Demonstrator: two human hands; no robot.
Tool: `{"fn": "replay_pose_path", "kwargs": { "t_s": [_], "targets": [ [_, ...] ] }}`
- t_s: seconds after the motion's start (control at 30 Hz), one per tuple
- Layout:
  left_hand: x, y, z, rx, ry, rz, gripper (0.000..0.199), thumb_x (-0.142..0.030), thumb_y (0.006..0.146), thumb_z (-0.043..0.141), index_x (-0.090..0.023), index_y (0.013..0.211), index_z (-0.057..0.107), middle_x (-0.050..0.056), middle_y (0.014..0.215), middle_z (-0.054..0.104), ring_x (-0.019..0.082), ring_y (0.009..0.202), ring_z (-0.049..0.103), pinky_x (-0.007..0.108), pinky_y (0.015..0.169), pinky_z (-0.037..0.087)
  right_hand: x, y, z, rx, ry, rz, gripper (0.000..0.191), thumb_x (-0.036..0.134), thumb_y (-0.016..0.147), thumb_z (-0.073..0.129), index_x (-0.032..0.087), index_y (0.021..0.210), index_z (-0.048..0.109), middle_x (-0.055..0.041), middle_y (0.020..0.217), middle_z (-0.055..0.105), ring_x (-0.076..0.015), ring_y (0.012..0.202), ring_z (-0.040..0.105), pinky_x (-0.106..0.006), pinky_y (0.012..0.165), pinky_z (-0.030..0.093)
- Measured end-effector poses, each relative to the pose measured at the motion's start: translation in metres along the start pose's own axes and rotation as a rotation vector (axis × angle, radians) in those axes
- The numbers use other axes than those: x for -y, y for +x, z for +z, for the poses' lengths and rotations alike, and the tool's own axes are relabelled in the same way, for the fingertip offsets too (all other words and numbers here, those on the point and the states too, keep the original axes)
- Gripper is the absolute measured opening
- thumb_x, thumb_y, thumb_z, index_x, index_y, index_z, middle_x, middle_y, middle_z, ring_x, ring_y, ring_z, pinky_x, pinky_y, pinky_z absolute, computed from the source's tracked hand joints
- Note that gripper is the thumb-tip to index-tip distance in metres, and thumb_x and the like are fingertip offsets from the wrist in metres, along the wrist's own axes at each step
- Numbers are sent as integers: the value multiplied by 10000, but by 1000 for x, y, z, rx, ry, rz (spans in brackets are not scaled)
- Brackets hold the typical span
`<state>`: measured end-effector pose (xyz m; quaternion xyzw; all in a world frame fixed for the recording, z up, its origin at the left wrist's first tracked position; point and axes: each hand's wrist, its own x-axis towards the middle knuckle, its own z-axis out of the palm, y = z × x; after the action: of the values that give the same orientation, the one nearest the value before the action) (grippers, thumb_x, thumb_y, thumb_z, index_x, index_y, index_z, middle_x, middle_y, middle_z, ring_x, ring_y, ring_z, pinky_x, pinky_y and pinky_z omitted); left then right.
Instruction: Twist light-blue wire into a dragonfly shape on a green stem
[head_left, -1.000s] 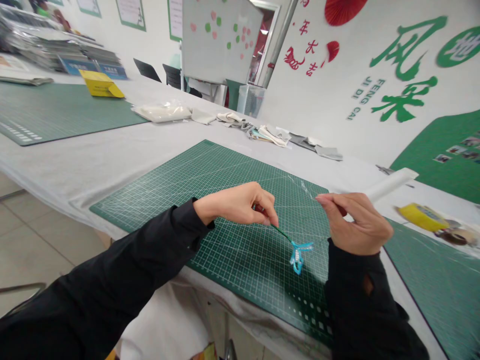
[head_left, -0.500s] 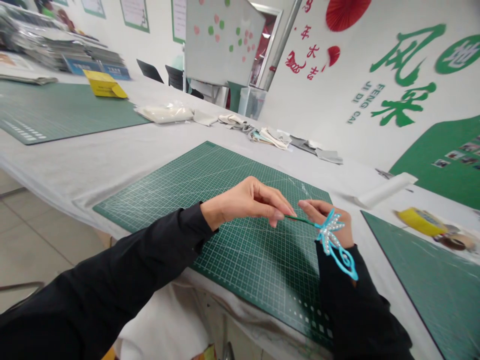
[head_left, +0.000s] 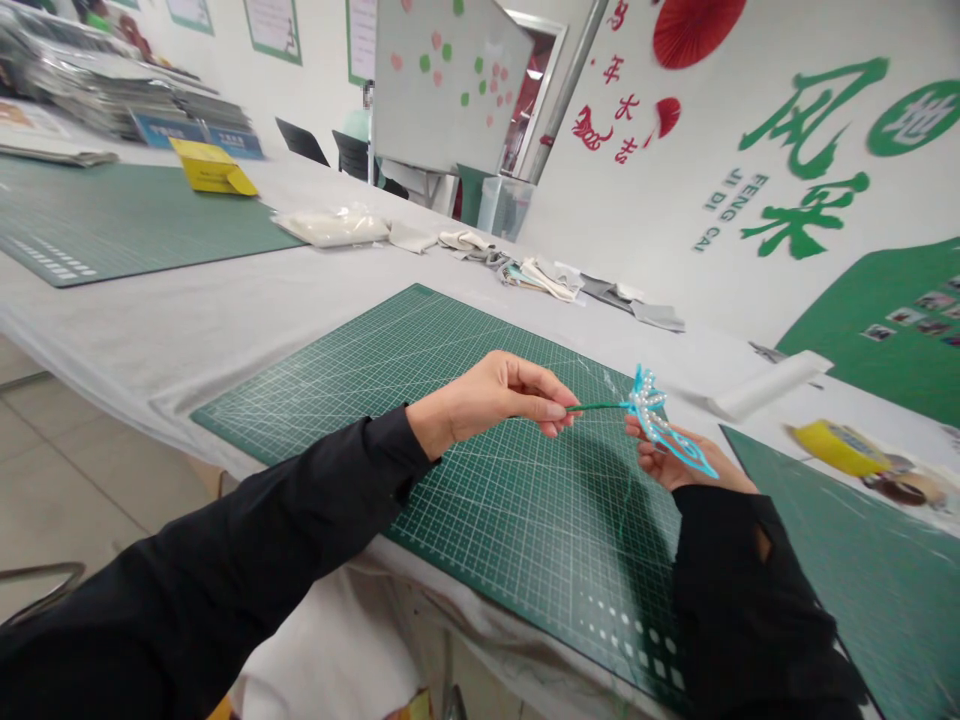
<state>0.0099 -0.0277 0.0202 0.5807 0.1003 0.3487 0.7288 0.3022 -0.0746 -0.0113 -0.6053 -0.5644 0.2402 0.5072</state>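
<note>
The left hand [head_left: 499,395], nearly closed, pinches the green stem [head_left: 596,406] of a blue beaded wire ornament [head_left: 652,408] above a green cutting mat [head_left: 465,520]. The right hand [head_left: 679,465], half open and palm up, sits just beneath the ornament.

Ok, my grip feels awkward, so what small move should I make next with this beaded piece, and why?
Probably close your right hand gently around the blue beaded piece: it seems only to rest on those fingers, while your left hand pinches the far end of the green stem, so it could swing.
</note>
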Motion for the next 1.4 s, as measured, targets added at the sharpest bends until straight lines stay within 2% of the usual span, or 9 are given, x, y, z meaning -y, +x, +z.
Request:
{"fn": "replay_pose_path", "kwargs": {
  "t_s": [0.1, 0.23, 0.43, 0.53, 0.77, 0.9, 1.03, 1.13, 1.4],
  "targets": [
    [0, 0, 0, -16, -42, 5, 92, -113, 653, 723, -87, 739, 702, 55, 706, 688, 86, 575, 607, 228, 605, 490, 0, 2, -17, -193, -68, 351, 232, 363, 524, 770, 156, 597, 698, -34, 522, 614, -111, 403, 493, -230, 352, 388],
    [1, 1, 0, -35, -70, -12, 86, -89, 645, 718, -82, 729, 703, 63, 698, 689, 91, 577, 611, 240, 616, 492, 22, -4, 6, -339, 70, 172, 289, 349, 551, 776, 187, 780, 708, 18, 615, 612, -65, 462, 450, -183, 401, 350],
    [4, 3, 1, -69, -95, 3, 100, -98, 646, 723, -77, 742, 704, 62, 672, 683, 99, 577, 610, 267, 648, 496, 70, -36, 75, 492, 402, 185, 385, 461, 699, 685, 179, 958, 646, -6, 644, 611, -85, 432, 454, -210, 365, 292],
    [6, 4, 0, -105, -125, -5, 115, -91, 635, 724, -77, 747, 700, 61, 681, 691, 103, 593, 625, 257, 653, 492, 74, -43, 82, 614, 549, 173, 246, 416, 760, 654, 174, 719, 635, 70, 440, 403, -50, 379, 312, -183, 370, 251],
    [8, 4, 3, -87, -159, -13, 122, -90, 634, 726, -68, 748, 692, 57, 679, 690, 95, 594, 621, 246, 663, 484, 71, -37, 85, 258, 1033, 214, 129, 290, 719, 709, 214, 693, 608, 75, 555, 493, -26, 402, 133, -107, 330, 225],
    [11, 3, 7, -59, -169, -44, 125, -87, 627, 733, -67, 744, 695, 58, 677, 687, 96, 581, 617, 260, 664, 487, 67, -38, 92, 86, 835, 110, 111, 338, 733, 691, 251, 794, 662, 15, 916, 692, -18, 398, 291, -148, 299, 207],
    [13, 3, 9, -45, -196, -69, 125, -91, 629, 736, -67, 746, 701, 55, 690, 682, 82, 569, 592, 261, 655, 485, 65, -44, 93, -68, 365, -96, 133, 328, 795, 646, 205, 766, 687, -6, 700, 676, -82, 509, 508, -202, 430, 388],
    [13, 3, 10, -52, -211, -65, 121, -101, 634, 734, -73, 748, 704, 58, 695, 684, 91, 596, 600, 246, 633, 476, 61, -45, 93, -13, 186, -256, 154, 293, 827, 613, 195, 731, 684, -4, 661, 646, -116, 608, 560, -255, 587, 464],
    [8, 1, 10, 4, -219, -71, 107, -88, 633, 715, -71, 738, 704, 32, 632, 644, 43, 492, 499, 177, 469, 353, 50, -37, 96, 153, 585, -226, 56, 288, 738, 706, 233, 744, 699, 9, 696, 629, -129, 658, 582, -305, 665, 498]
  ]
}}
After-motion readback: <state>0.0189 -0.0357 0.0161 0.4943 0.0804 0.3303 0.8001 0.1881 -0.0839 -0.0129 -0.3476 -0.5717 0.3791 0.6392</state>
